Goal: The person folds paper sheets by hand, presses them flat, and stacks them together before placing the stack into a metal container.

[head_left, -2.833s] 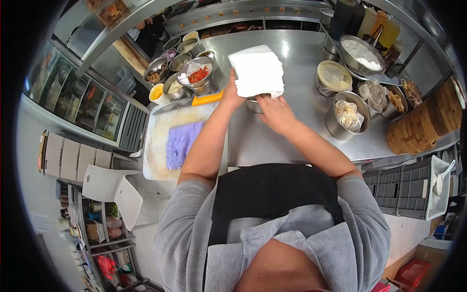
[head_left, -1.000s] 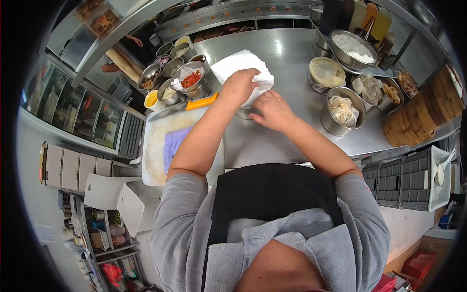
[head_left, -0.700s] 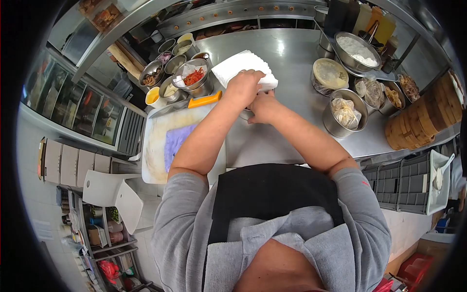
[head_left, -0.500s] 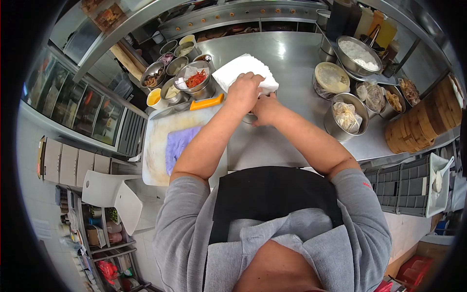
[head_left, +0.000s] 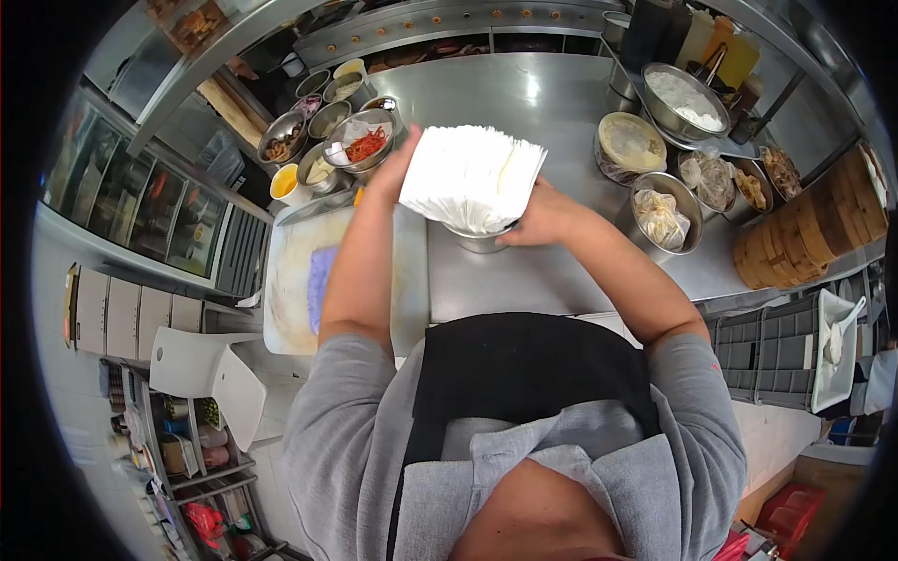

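A thick stack of thin white sheets, like paper napkins (head_left: 472, 173), is fanned out over a metal bowl (head_left: 479, 243), hiding most of it. My left hand (head_left: 395, 171) is against the stack's left edge, with its fingers partly behind the sheets. On the other side, my right hand (head_left: 544, 215) wraps the lower right corner, its thumb at the bowl's rim and its other fingers hidden. To the left, a purple cloth (head_left: 321, 283) lies on a white cutting board (head_left: 285, 280).
Bowls of ingredients stand at the left, including one with red strips (head_left: 365, 143). On the right are a lidded tub (head_left: 631, 145), a metal pot with a plastic bag (head_left: 660, 217), a bowl of white powder (head_left: 686, 97) and bamboo steamers (head_left: 809, 229). A stove (head_left: 449, 28) lines the back.
My hands were close together over the sheets and have moved apart to either side. The stack now stands fanned open, with more of the bowl showing beneath it.
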